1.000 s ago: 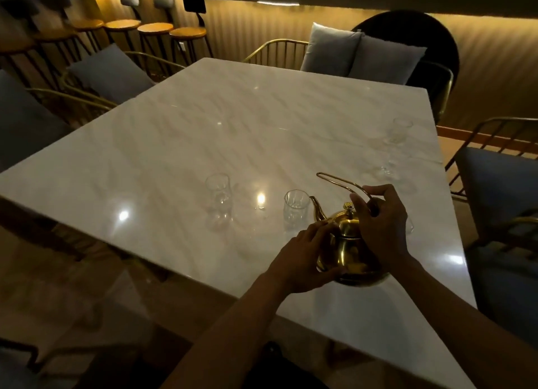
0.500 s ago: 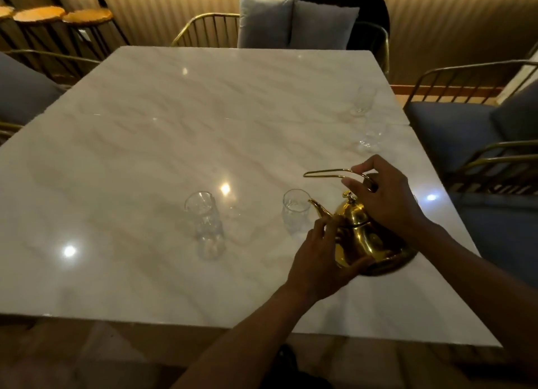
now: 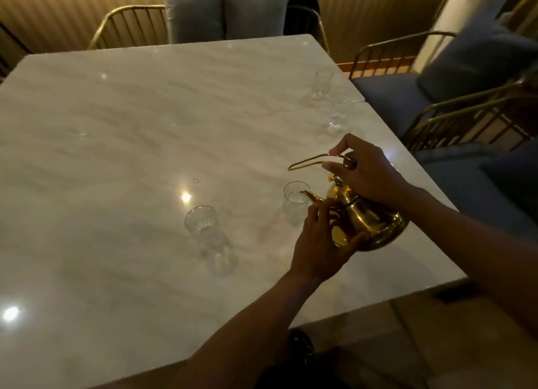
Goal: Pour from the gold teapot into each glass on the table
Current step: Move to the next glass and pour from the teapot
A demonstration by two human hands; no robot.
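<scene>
The gold teapot (image 3: 364, 216) is tilted to the left over the marble table (image 3: 122, 144), its spout at the rim of a clear glass (image 3: 294, 202). My right hand (image 3: 366, 173) grips the teapot's wire handle from above. My left hand (image 3: 320, 243) cups the pot's near side below the spout. A second clear glass (image 3: 203, 228) stands to the left of the first. Two more glasses stand farther back on the right, one (image 3: 337, 120) near the seam and one (image 3: 321, 83) behind it. I cannot see liquid flowing.
Gold wire-frame chairs with blue cushions (image 3: 477, 59) line the right side of the table. A chair with grey pillows (image 3: 221, 12) stands at the far end. The table's right edge (image 3: 436, 184) runs just beyond the teapot.
The teapot has tipped further to the left, bringing its spout to the nearest glass. The camera view has shifted right and down. Both hands keep their hold on the pot.
</scene>
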